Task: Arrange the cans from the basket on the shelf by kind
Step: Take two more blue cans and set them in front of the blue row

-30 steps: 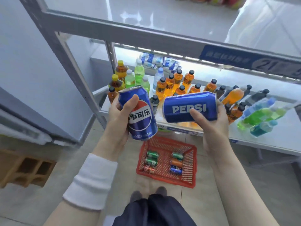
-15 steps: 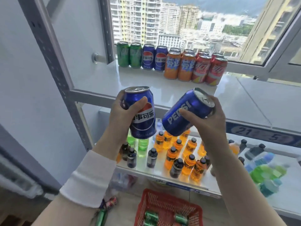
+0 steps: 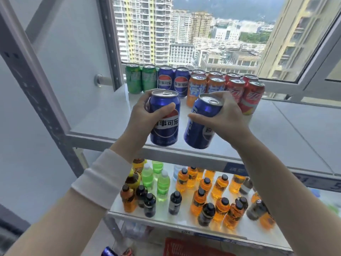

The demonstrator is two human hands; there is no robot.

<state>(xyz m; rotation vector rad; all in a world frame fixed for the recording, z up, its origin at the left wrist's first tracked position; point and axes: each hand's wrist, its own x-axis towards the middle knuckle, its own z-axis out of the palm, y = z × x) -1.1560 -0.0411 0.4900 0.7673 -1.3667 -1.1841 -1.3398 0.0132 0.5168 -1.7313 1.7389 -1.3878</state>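
Head view, the only one I have. Both cans are in the air at the centre of the frame, over the front part of the top shelf (image 3: 103, 117). The left hand (image 3: 142, 115) has its grip wrapped round an upright blue can (image 3: 164, 126), thumb across the label. The right hand (image 3: 223, 117) has its grip curled round the upper part of a second blue can (image 3: 200, 126), which tilts. The two cans are near each other, apparently not touching.

Behind them, at upper middle, the sorted row stands packed: green cans (image 3: 141, 78), two blue cans (image 3: 174, 81), orange cans (image 3: 204, 85), red cans (image 3: 247, 93).

As I judge it, the orange cans sit tight beside the blue pair, so sliding new cans in could knock one over. The tilted can may slip or land on its edge. Set too close to the shelf's front lip, either could drop onto the bottles (image 3: 199, 200) on the lower shelf (image 3: 186, 218) or toward the red basket (image 3: 184, 248), only a blurred sliver at bottom centre.
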